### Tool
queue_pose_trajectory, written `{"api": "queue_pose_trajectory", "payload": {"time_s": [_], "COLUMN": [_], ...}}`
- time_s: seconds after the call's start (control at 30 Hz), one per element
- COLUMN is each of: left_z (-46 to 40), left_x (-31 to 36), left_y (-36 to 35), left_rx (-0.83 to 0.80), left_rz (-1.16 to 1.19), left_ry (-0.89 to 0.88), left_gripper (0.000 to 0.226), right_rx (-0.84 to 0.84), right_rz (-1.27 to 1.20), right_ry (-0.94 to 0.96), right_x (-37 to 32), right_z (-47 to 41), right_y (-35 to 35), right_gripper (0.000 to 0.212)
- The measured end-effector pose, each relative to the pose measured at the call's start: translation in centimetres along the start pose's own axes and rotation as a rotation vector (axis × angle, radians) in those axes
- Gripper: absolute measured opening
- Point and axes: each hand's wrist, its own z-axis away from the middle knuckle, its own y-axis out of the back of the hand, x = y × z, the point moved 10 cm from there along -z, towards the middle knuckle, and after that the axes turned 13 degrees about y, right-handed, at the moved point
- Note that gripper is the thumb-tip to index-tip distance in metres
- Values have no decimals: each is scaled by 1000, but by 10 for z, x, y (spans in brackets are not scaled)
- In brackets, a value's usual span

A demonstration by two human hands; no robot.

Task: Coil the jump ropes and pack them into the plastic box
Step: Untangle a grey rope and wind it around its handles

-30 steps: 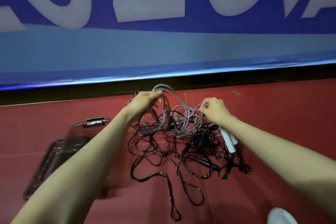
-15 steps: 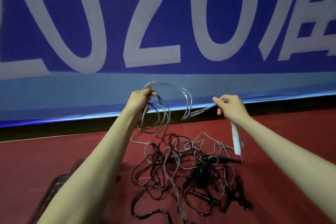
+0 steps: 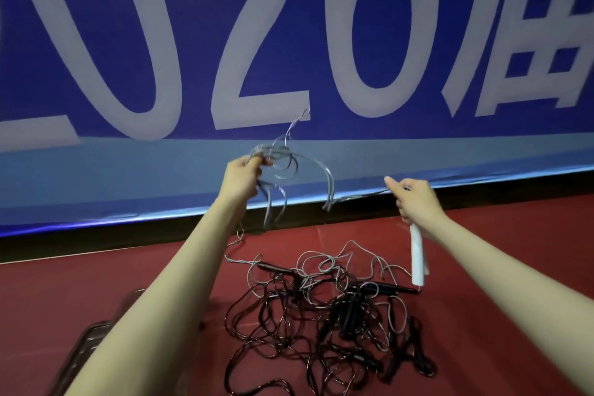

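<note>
Head view: both arms reach forward over a red floor [image 3: 96,280] toward a blue banner [image 3: 321,42] with large pale characters.

Left hand [image 3: 241,179]: raised, its fingers [image 3: 257,161] curled around several loops of a grey rope [image 3: 328,177]. The loops arc up and to the right of these fingers; one loose strand rises above them against the banner, and other strands hang below the hand toward the floor.

Right hand [image 3: 416,202]: level with and well apart from the left hand. Its fingers are clamped on the same grey rope, which runs taut to the left from the thumb side. A white handle [image 3: 417,255] hangs straight down below this hand; a second white handle appears to sit just behind it, but this cannot be confirmed.

Below and between both hands, a tangled pile [image 3: 321,325] of black and grey ropes lies on the floor. Black handles [image 3: 382,289] lie in the pile, below the right fingers.

Plastic box [image 3: 86,347]: on the floor at the lower left, below the left forearm, which covers most of it. Contents cannot be determined.
</note>
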Motion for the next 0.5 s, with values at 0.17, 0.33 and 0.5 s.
{"api": "queue_pose_trajectory", "payload": {"time_s": [0.17,0.33,0.5], "left_z": [-20,-23,-9], "left_x": [-78,-106,-121], "left_y": [0,8,-20], "left_rx": [-11,-2,-288], "left_rz": [-291,-480,-1189], "left_ry": [134,156,187], "left_gripper": [24,26,56], "right_rx": [-52,-105,-173], "right_rz": [-81,-86,-107], "right_ry": [-14,34,68], "right_x": [-2,-12,-30], "right_z": [4,7,13], "right_y": [3,-5,-20], "right_gripper": [41,38,36]}}
